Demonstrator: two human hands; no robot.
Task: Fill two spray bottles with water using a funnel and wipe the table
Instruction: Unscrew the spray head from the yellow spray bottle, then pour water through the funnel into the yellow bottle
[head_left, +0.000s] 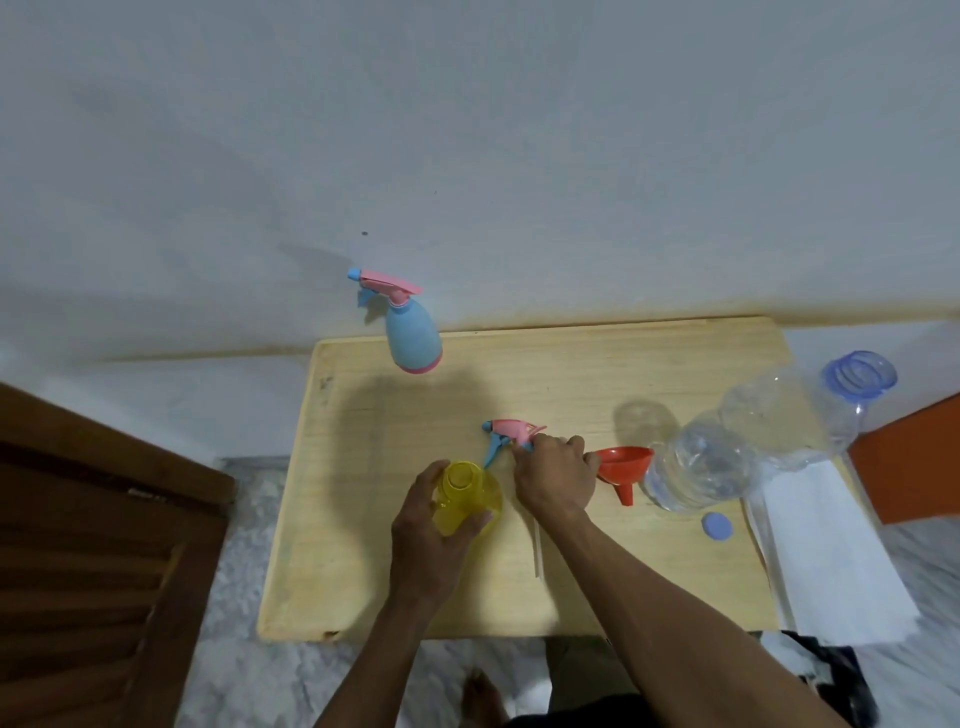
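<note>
My left hand grips a yellow spray bottle standing uncapped near the middle of the wooden table. My right hand holds that bottle's pink and blue spray head just right of the bottle's mouth; its thin dip tube trails toward me. A red funnel lies on its side immediately right of my right hand. A blue spray bottle with its pink head on stands at the table's far left.
Two clear water bottles lie at the right: a smaller one beside the funnel and a large one with a blue neck. A blue cap sits near them. White paper towels cover the right edge. A dark wooden door stands left.
</note>
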